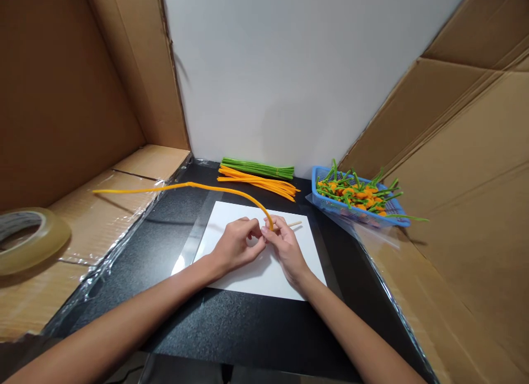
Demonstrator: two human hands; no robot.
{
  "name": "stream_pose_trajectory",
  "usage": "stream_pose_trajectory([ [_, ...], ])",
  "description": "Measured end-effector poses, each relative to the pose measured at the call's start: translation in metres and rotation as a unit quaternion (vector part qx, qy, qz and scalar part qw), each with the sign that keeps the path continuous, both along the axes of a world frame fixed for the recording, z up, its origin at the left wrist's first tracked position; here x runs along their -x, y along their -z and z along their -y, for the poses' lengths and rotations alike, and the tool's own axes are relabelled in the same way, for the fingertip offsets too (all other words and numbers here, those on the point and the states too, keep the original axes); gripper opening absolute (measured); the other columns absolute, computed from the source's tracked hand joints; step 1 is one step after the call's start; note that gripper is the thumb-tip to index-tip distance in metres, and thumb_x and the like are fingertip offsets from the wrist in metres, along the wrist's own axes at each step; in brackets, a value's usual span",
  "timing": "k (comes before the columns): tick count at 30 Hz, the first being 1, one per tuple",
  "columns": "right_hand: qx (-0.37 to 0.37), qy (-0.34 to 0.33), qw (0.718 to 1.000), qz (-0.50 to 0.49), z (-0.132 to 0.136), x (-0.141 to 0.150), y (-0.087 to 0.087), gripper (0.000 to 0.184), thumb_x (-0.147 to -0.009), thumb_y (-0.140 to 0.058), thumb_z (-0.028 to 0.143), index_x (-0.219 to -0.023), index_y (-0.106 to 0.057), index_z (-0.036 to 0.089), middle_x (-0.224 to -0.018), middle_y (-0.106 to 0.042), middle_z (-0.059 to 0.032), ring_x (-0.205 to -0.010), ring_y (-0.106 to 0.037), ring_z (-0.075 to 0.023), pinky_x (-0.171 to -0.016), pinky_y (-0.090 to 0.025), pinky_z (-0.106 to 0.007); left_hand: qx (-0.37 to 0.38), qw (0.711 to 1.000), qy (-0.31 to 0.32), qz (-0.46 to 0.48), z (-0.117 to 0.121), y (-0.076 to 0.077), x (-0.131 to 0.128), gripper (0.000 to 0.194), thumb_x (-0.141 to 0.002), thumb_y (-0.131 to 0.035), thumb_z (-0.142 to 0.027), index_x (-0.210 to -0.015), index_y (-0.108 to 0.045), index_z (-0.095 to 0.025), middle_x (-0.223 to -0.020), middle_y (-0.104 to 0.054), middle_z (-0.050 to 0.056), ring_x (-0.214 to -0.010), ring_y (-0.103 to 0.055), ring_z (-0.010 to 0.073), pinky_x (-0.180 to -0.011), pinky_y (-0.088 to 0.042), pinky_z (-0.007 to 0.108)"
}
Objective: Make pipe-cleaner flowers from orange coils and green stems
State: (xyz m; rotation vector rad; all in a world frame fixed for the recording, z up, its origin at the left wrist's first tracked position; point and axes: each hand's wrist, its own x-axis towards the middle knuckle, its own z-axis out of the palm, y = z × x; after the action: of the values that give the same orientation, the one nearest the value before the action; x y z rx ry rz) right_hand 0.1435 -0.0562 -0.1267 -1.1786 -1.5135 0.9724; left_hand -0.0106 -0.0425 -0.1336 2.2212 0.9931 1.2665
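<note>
Both hands meet over a white sheet (264,274) on the black table top. My left hand (236,245) pinches the near end of a long orange pipe cleaner (198,187), which arcs up and away to the left. My right hand (285,246) is closed around a thin wooden stick (295,223), whose tip pokes out to the right. The pipe cleaner's end touches the stick between my fingers.
A bundle of green pipe cleaners (258,167) and one of orange pipe cleaners (260,181) lie at the back. A blue basket (320,199) with several orange-and-green finished pieces sits at right. A tape roll (28,238) lies at left. Cardboard walls flank both sides.
</note>
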Motion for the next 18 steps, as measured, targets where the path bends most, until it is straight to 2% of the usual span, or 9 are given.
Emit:
stream_pose_trajectory([
  [4, 0.008, 0.049, 0.997, -0.053, 0.004, 0.002, -0.002, 0.025, -0.085, -0.065, 0.046, -0.083, -0.063, 0.021, -0.109, -0.051, -0.0059, -0.085, -0.061, -0.0171, -0.072, -0.055, -0.03, 0.047, 0.998, -0.037, 0.003, -0.001, -0.003, -0.001, 0.018, -0.08, -0.059, -0.02, -0.065, -0.049, -0.019, -0.061, -0.056, -0.002, -0.057, -0.051, 0.0113, -0.058, -0.04, 0.024],
  [8, 0.022, 0.066, 0.997, -0.043, 0.007, 0.001, -0.002, 0.026, -0.085, -0.066, 0.046, -0.088, -0.072, 0.02, -0.124, -0.049, -0.0103, -0.085, -0.063, -0.018, -0.058, -0.055, -0.028, 0.127, 0.987, -0.071, 0.063, -0.005, -0.005, 0.0, 0.014, -0.08, -0.06, -0.021, -0.068, -0.053, -0.019, -0.062, -0.06, -0.002, -0.057, -0.057, 0.0117, -0.057, -0.043, 0.023],
  [10, 0.018, 0.072, 0.997, -0.033, 0.007, 0.001, -0.002, 0.025, -0.086, -0.066, 0.044, -0.086, -0.074, 0.02, -0.12, -0.053, -0.0104, -0.087, -0.064, -0.019, -0.062, -0.056, -0.028, 0.158, 0.981, -0.075, 0.087, -0.006, -0.006, 0.0, 0.005, -0.08, -0.061, -0.021, -0.077, -0.056, -0.018, -0.065, -0.064, -0.002, -0.059, -0.06, 0.0124, -0.059, -0.045, 0.023],
  [13, 0.007, 0.066, 0.997, -0.037, 0.008, 0.004, -0.004, 0.021, -0.087, -0.065, 0.039, -0.088, -0.075, 0.02, -0.104, -0.064, -0.0089, -0.094, -0.065, -0.0219, -0.08, -0.055, -0.033, 0.189, 0.974, -0.074, 0.103, -0.006, -0.007, 0.001, 0.008, -0.081, -0.061, -0.021, -0.088, -0.06, -0.018, -0.068, -0.066, -0.001, -0.062, -0.063, 0.0134, -0.062, -0.047, 0.024],
  [15, 0.022, 0.059, 0.996, -0.056, 0.01, 0.007, -0.006, 0.019, -0.087, -0.065, 0.036, -0.091, -0.075, 0.02, -0.096, -0.07, -0.0077, -0.094, -0.066, -0.0224, -0.087, -0.053, -0.035, 0.206, 0.969, -0.072, 0.117, -0.006, -0.006, 0.001, 0.007, -0.082, -0.061, -0.024, -0.085, -0.062, -0.018, -0.071, -0.068, 0.0, -0.065, -0.064, 0.014, -0.063, -0.048, 0.024],
  [18, 0.059, 0.057, 0.992, -0.094, 0.014, 0.011, -0.01, 0.02, -0.085, -0.067, 0.037, -0.092, -0.075, 0.02, -0.094, -0.074, -0.0073, -0.091, -0.067, -0.0225, -0.086, -0.052, -0.035, 0.255, 0.949, -0.071, 0.173, -0.009, -0.002, 0.0, 0.013, -0.081, -0.064, -0.028, -0.076, -0.064, -0.016, -0.073, -0.069, 0.002, -0.065, -0.063, 0.0142, -0.062, -0.048, 0.025],
])
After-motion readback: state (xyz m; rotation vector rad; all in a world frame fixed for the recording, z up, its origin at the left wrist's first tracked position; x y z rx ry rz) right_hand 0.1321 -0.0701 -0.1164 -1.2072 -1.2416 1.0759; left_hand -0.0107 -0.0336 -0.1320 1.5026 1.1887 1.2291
